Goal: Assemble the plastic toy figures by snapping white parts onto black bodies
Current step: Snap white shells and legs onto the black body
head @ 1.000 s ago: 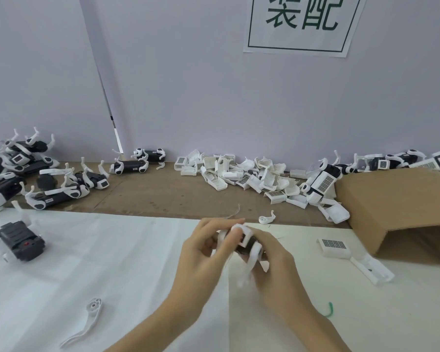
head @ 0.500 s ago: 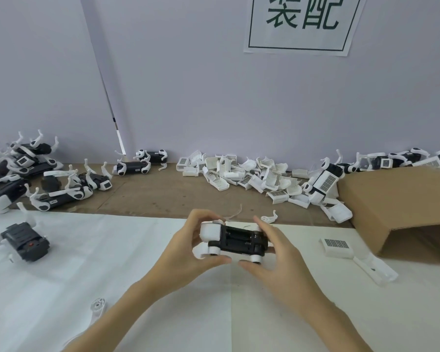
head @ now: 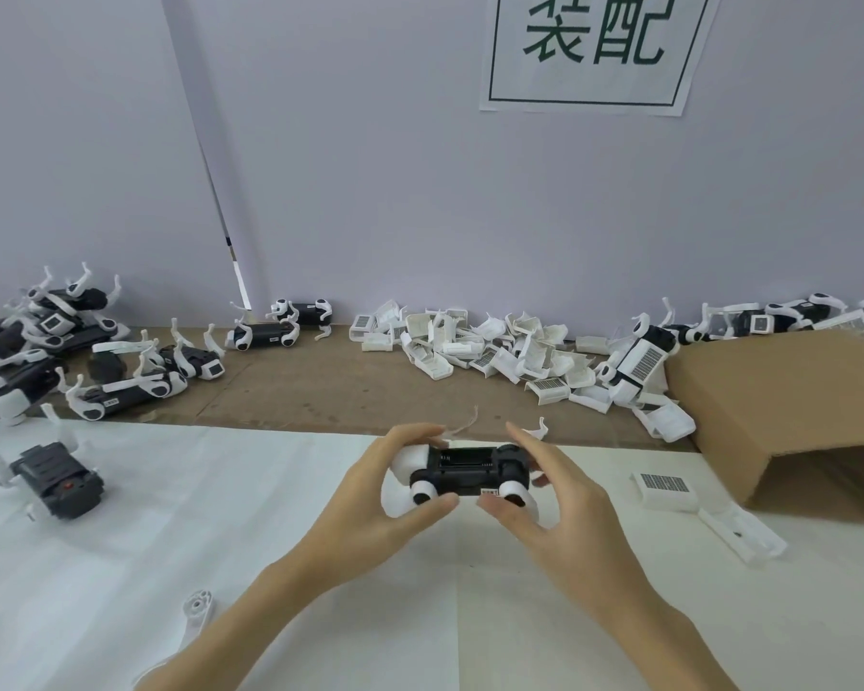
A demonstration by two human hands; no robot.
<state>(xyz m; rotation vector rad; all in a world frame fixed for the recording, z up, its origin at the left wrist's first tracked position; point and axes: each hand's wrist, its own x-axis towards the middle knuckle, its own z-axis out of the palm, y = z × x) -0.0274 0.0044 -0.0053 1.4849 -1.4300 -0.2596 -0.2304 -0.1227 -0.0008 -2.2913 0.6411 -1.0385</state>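
Two hands: one black body [head: 465, 469] is held between them, level, above the white sheet [head: 121, 566] on the desk.
Left hand [head: 375, 496]: grip is closed on the body's left end, thumb under the near edge, fingers curled over the far side by a white part.
Right hand [head: 554, 496]: grip is closed on the right end, thumb at the near edge by a small label, forefinger raised above the top.
Black body: white rounded parts are seen at both near corners; a ribbed recess faces up.
Loose body [head: 56, 478]: dark, with white limbs, laid on the sheet well left of the hands.
White leg [head: 193, 625]: single piece laid on the sheet near the left forearm.
Barcode cover [head: 664, 488]: white, laid right of the hands, just beside a long white piece [head: 739, 536].
Pile of white parts [head: 495, 349]: heaped on the brown strip against the wall.
Finished figures [head: 71, 351]: clustered far left; more are seen far right behind the cardboard box [head: 789, 411].
Wall sign [head: 589, 47]: white sheet, green characters, green border.
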